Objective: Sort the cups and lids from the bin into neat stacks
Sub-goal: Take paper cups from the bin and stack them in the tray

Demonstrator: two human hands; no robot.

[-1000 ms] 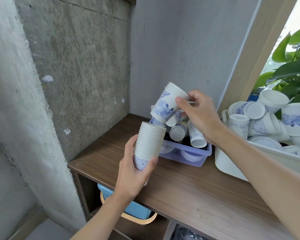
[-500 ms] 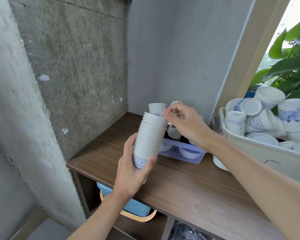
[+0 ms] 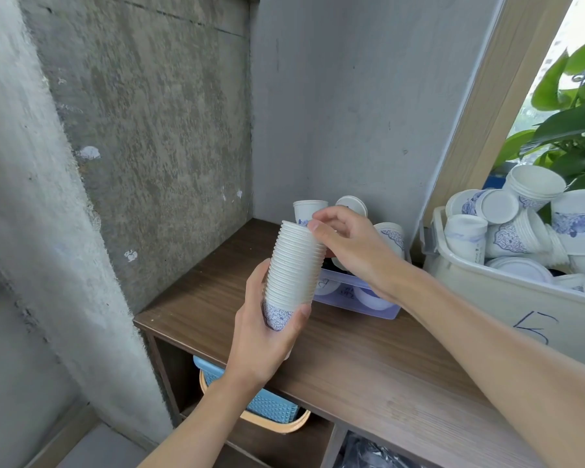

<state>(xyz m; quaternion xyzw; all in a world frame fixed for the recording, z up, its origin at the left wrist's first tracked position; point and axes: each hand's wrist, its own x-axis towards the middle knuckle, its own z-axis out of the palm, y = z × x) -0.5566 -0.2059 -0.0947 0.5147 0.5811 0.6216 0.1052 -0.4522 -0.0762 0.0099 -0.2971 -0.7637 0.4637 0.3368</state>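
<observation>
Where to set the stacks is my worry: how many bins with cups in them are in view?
2. A small clear bin sits toward the back of the wooden shelf; a large white bin stands to its right. The blue basket below hides its contents.

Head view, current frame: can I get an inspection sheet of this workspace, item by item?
Surface: wooden shelf top; both bins stand on it.
Job's things: stack of cups held roughly upright above the shelf; clear bin behind it holds loose cups; white bin at the right is heaped with cups and lids.
Clutter: blue basket in the compartment below.
Hands: left hand grips the stack's base; right hand pinches its top rim.
Cables: nothing seen.
Surroundings: concrete wall to the left and behind; green plant at the right.
</observation>
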